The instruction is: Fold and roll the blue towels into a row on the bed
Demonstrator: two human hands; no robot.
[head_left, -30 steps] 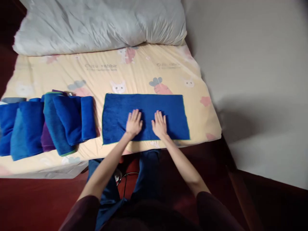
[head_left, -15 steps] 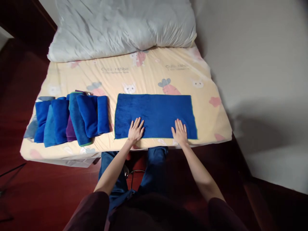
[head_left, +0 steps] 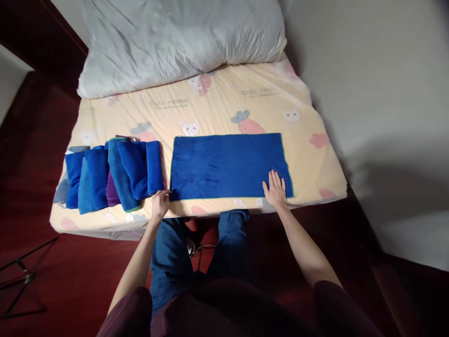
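A blue towel (head_left: 228, 164) with a thin green edge lies spread flat on the bed, its long side along the near edge. My left hand (head_left: 160, 204) is closed at the towel's near left corner, thumb and fingertips pinching it. Flat on the towel's near right part rests my right hand (head_left: 275, 189), fingers stretched and slightly spread. Left of the spread towel, several folded towels (head_left: 96, 175) lie overlapping in a row, mostly blue with a purple one (head_left: 112, 191) among them. The rightmost folded towel (head_left: 154, 166) is close beside my left hand.
The bed (head_left: 210, 107) wears a pale yellow sheet with rabbits and carrots. A bundled grey-white quilt (head_left: 182, 42) covers its far end. At the right stands a pale wall (head_left: 386, 117). Thin black tripod-like legs (head_left: 26, 278) stand on the dark red floor at lower left.
My left hand has moved left from lying flat on the towel to its near left corner, fingers now closed. My right hand has slid right, still flat. The view has shifted slightly.
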